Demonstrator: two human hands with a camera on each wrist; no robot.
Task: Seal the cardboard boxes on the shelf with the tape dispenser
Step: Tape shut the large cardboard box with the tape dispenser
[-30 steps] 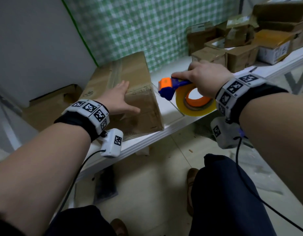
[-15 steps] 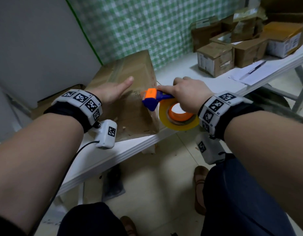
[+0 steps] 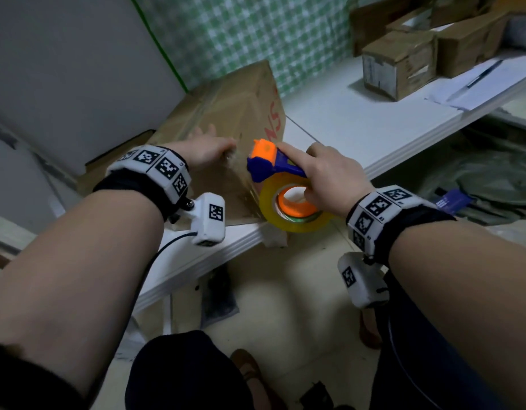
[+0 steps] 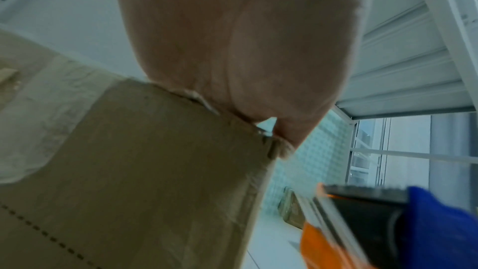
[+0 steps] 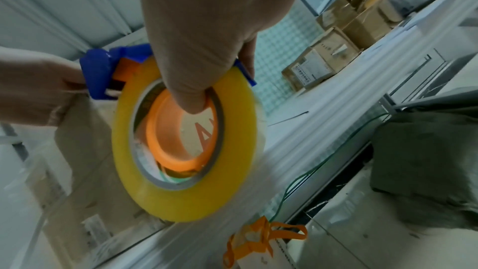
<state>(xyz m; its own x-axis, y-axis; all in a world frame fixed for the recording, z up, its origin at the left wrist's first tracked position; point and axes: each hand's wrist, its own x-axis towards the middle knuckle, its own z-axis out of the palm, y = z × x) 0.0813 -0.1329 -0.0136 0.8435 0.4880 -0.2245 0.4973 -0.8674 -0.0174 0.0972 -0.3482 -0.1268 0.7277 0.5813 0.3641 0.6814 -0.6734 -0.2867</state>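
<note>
A large cardboard box point(image 3: 226, 113) lies on the white shelf point(image 3: 359, 128), with red lettering on its right side. My left hand point(image 3: 208, 149) rests flat on the box's top near its front edge, fingers straight; the left wrist view shows the palm point(image 4: 232, 48) against the cardboard edge point(image 4: 155, 150). My right hand point(image 3: 324, 176) grips the blue and orange tape dispenser point(image 3: 270, 164), the thumb hooked inside the yellow tape roll point(image 5: 181, 140) and the index finger laid along the blue handle. The dispenser's orange head sits at the box's front right corner.
Several smaller cardboard boxes point(image 3: 401, 63) crowd the shelf's back right, with paper and a pen point(image 3: 478, 81) in front of them. A green checked sheet point(image 3: 256, 34) covers the wall behind. Dark bags point(image 3: 492, 179) lie under the shelf, and my knees are below the shelf edge.
My right hand has brought the dispenser left from the bare shelf to the box's front right corner. The left hand has slid back along the box top. The view has shifted lower.
</note>
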